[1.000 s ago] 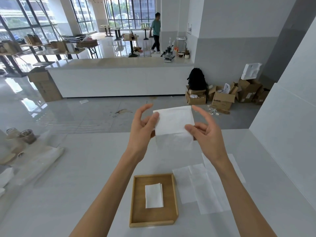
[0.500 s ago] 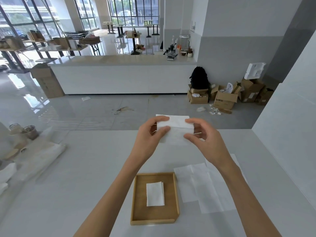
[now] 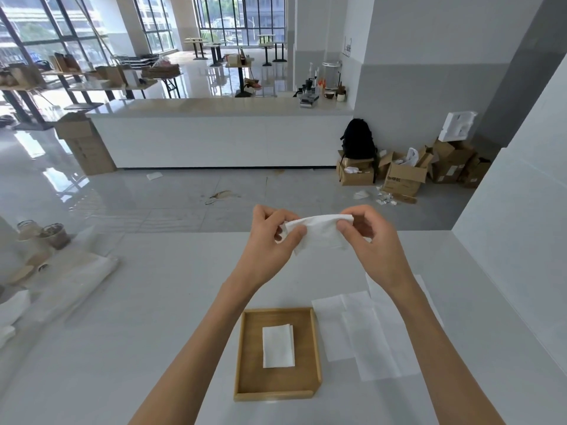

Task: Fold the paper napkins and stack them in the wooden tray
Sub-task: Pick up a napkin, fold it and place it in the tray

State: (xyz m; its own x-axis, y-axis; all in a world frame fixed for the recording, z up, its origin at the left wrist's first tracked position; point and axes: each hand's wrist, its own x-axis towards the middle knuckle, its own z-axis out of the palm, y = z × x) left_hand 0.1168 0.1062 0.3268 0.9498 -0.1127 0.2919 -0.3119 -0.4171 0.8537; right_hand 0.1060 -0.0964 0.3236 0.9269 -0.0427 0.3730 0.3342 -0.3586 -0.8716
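Both hands hold one white paper napkin (image 3: 319,234) in the air above the white table, beyond the tray. My left hand (image 3: 270,240) pinches its left end and my right hand (image 3: 372,240) pinches its right end; the napkin is folded into a narrow strip, bunched along the top. Below, near the table's front, sits the wooden tray (image 3: 245,357) with a folded napkin (image 3: 278,346) lying flat in its middle. Unfolded napkins (image 3: 368,329) lie spread on the table just right of the tray, partly under my right forearm.
A white wall (image 3: 521,240) borders the table on the right. At the table's left edge lie clear plastic wrap (image 3: 76,280), white napkin packs (image 3: 12,308) and two cups (image 3: 52,236). Beyond the table are the floor, a long white counter and cardboard boxes.
The napkin was held up as a tall sheet; it has been folded down into a short narrow strip, and both hands have closed their pinch and dropped slightly.
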